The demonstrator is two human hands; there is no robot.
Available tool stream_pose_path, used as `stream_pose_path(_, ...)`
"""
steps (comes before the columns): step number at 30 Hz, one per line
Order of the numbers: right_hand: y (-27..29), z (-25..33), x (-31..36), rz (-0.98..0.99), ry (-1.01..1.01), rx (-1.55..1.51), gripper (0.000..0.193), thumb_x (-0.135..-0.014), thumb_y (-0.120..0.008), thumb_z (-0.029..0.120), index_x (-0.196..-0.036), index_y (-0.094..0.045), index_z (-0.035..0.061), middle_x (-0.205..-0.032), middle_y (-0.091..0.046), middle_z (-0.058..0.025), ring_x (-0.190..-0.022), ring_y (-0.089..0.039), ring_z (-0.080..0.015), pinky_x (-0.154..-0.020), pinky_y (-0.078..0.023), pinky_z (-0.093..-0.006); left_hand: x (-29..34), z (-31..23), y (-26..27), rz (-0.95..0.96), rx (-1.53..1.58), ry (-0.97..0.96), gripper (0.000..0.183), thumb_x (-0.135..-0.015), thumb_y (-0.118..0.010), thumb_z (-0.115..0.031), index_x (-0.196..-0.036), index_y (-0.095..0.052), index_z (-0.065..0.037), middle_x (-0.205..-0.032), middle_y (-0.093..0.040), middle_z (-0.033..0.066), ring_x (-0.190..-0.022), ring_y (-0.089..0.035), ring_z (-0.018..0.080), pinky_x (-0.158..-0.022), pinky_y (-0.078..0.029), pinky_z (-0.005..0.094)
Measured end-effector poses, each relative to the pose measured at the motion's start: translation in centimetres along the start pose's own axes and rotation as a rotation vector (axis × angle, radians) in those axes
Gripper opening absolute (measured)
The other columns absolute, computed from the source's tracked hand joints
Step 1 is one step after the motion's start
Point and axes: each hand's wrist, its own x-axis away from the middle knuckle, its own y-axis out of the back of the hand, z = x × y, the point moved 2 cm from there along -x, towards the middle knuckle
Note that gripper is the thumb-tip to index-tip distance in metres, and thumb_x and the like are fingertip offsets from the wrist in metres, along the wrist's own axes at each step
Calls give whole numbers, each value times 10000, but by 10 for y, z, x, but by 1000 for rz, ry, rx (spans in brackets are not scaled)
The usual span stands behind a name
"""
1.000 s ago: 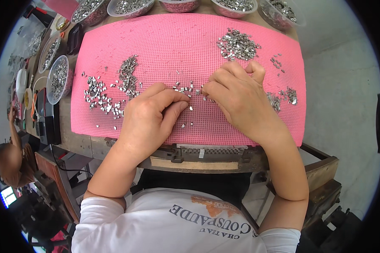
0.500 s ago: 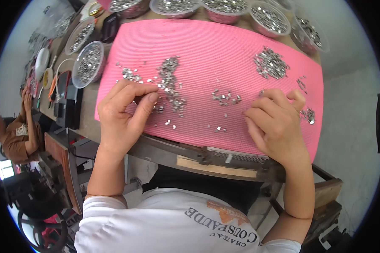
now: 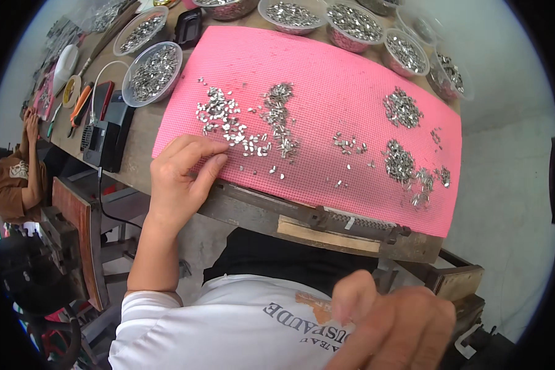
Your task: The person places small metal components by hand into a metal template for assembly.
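Note:
Small shiny metal pieces lie in loose piles on a pink ribbed mat [image 3: 327, 74]. My left hand [image 3: 182, 176] rests at the mat's near left edge, beside a scattered pile of pieces [image 3: 222, 117]. Its thumb and forefinger are slightly apart, and nothing shows between their tips; the other fingers curl under. Close in front of my shirt is my right hand [image 3: 401, 327], raised off the mat and blurred, so whether it holds anything is unclear. A narrow heap of pieces [image 3: 279, 120] runs down the mat's left half. More heaps [image 3: 399, 160] lie at the right.
Clear plastic bowls [image 3: 153, 74] full of similar pieces line the far and left sides. A black tray [image 3: 188, 28], a black box with a cable [image 3: 100, 143] and orange-handled pliers [image 3: 80, 105] lie at the left. Another person [image 3: 18, 179] sits at far left.
My right hand has left the mat and come up toward me, uncovering heaps at the right. My view has shifted, and the left hand stays at the near edge, more of its pile now showing.

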Motion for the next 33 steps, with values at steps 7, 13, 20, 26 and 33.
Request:
stream_pose_path(7,23,-18,-28,-117,-190,1247,222,-765,-816,66,-968,-754,130,-904,-716,17,-868,-650,-185,-870,-314,-441,8,6,-4,-17,114,39,186,-792,-834,-13,-972,-797,-42,-890,-729,86,-808,-700,220,-673,-544,328)
stream_pose_path(13,43,-57,-34,-87,-145,1643,223,-818,-803,95,-1026,-727,117,-932,-691,21,-954,-609,-193,-915,-294,-449,8,-1,-10,44,167,25,151,-780,-849,-64,-921,-796,-68,-841,-705,56,-761,-656,244,-671,-519,356)
stream_pose_path(20,48,-80,-43,-48,-133,1690,182,-826,-800,110,-992,-725,124,-939,-678,29,-963,-588,-189,-918,-296,-460,8,3,-14,-4,70,37,141,-777,-851,-84,-902,-788,-74,-823,-689,57,-753,-664,257,-677,-525,376)
stream_pose_path(26,49,-94,-62,-60,-75,1685,158,-825,-795,108,-961,-719,130,-945,-669,28,-961,-581,-191,-911,-293,-467,6,5,-13,-33,73,62,133,-780,-850,-89,-897,-788,-74,-812,-679,56,-735,-659,257,-673,-522,378)
stream_pose_path(33,56,-114,-83,-75,-26,1695,56,-829,-762,116,-868,-722,119,-855,-609,5,-943,-583,-213,-902,-305,-489,9,-5,-18,-15,8,46,124,-775,-860,-138,-874,-794,-102,-805,-662,33,-749,-633,249,-660,-506,378)
